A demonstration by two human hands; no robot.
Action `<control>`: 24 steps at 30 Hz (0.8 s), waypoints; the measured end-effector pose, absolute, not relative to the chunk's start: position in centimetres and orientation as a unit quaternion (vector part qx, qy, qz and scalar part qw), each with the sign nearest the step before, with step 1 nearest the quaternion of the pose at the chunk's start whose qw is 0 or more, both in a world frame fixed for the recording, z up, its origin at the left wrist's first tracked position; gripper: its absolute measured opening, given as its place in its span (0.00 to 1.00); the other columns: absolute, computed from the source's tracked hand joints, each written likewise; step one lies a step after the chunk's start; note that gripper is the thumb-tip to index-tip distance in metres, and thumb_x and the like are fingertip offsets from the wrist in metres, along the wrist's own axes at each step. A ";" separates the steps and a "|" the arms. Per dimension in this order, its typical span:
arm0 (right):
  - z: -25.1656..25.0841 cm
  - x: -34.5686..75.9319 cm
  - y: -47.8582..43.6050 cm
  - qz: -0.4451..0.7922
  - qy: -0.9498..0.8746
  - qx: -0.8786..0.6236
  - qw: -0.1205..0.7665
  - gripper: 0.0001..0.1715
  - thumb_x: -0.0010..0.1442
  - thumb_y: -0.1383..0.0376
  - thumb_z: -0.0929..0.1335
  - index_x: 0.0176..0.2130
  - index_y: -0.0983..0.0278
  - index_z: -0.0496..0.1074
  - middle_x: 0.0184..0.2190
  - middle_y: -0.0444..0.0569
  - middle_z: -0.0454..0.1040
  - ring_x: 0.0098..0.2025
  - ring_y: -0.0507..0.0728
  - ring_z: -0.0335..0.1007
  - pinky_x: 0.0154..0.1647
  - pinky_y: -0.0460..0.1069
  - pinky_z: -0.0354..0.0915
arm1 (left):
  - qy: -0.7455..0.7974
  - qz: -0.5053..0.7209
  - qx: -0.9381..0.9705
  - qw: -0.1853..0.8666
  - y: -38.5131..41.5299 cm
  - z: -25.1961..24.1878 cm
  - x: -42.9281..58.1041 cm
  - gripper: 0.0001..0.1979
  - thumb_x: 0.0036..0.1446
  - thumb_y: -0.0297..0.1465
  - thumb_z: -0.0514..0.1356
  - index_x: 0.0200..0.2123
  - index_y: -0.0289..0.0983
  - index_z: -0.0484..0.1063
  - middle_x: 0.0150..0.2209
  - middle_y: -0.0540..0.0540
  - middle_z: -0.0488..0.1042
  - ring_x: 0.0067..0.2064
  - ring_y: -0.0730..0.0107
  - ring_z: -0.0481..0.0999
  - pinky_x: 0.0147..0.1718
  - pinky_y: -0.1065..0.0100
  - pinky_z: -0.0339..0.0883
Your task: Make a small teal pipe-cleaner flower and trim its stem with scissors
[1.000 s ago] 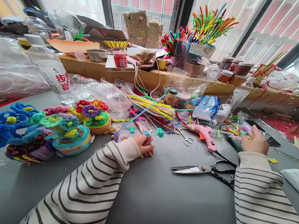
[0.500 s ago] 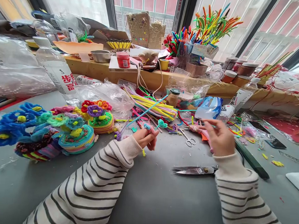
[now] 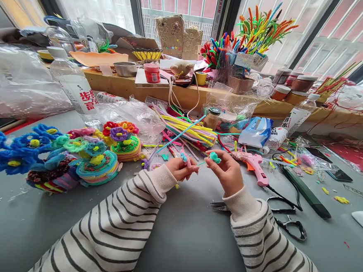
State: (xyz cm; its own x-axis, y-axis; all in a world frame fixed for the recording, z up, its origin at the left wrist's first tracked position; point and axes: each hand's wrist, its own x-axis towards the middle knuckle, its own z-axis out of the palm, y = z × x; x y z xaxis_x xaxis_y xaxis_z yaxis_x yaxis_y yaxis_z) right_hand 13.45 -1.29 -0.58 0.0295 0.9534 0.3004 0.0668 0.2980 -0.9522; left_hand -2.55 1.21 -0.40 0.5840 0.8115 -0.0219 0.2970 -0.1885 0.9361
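Note:
Near the middle of the view, my left hand (image 3: 181, 168) is closed on a small pink and blue fuzzy piece (image 3: 184, 157). A little to its right, my right hand (image 3: 225, 170) pinches a teal pipe-cleaner flower (image 3: 215, 157) between thumb and fingers. A thin teal stem runs from the flower toward my left fingertips. Large black-handled scissors (image 3: 293, 228) lie partly hidden under my right wrist. The pink glue gun (image 3: 256, 168) rests just right of my right hand.
Pipe-cleaner flower pots (image 3: 96, 169) stand at the left. A bundle of pipe cleaners (image 3: 188, 128) and a glass jar (image 3: 212, 118) lie beyond my hands. Water bottles (image 3: 297, 115), a dark green bar (image 3: 308, 194) and a phone (image 3: 339, 174) are at the right.
My right hand has moved left from near the glue gun and taken hold of the teal flower. The glue gun and scissor handles are now uncovered. My left hand stays nearly in place.

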 end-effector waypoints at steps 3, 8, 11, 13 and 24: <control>-0.4 13.6 -1.5 0.488 -0.479 -0.420 0.597 0.18 0.42 0.64 0.70 0.36 0.62 0.67 0.27 0.42 0.67 0.28 0.49 0.64 0.31 0.45 0.64 | 0.391 0.257 0.703 0.535 1.4 -0.3 -2.7 0.17 0.43 0.41 0.55 0.28 0.32 0.69 0.20 0.50 0.65 0.21 0.79 0.62 0.22 0.73 0.59; -0.7 12.7 -1.7 0.675 -0.342 -0.364 0.544 0.16 0.36 0.65 0.72 0.29 0.64 0.70 0.23 0.42 0.70 0.22 0.46 0.64 0.29 0.44 0.65 | 0.409 0.258 0.687 0.542 1.1 -0.5 -2.3 0.14 0.39 0.38 0.59 0.26 0.31 0.71 0.21 0.48 0.69 0.25 0.75 0.67 0.27 0.71 0.63; -0.8 12.9 -1.6 0.663 -0.331 -0.368 0.562 0.11 0.36 0.63 0.73 0.22 0.66 0.70 0.22 0.43 0.70 0.20 0.45 0.63 0.25 0.43 0.63 | 0.427 0.257 0.689 0.526 1.1 -0.4 -2.4 0.16 0.38 0.39 0.59 0.25 0.31 0.71 0.23 0.46 0.71 0.26 0.72 0.69 0.29 0.69 0.63; -0.9 13.3 -1.4 0.629 -0.343 -0.377 0.587 0.11 0.36 0.62 0.72 0.22 0.66 0.70 0.20 0.43 0.70 0.18 0.44 0.60 0.21 0.42 0.61 | 0.454 0.281 0.693 0.484 1.5 0.1 -3.0 0.18 0.38 0.42 0.58 0.26 0.31 0.71 0.25 0.44 0.72 0.28 0.70 0.70 0.30 0.69 0.64; -1.6 12.6 -1.6 0.585 -0.475 -0.478 0.452 0.14 0.39 0.59 0.70 0.20 0.68 0.67 0.15 0.44 0.68 0.11 0.44 0.55 0.09 0.41 0.50 | 0.685 0.034 0.722 0.089 2.4 1.9 -5.4 0.18 0.42 0.46 0.50 0.16 0.37 0.65 0.21 0.43 0.71 0.30 0.58 0.71 0.29 0.65 0.61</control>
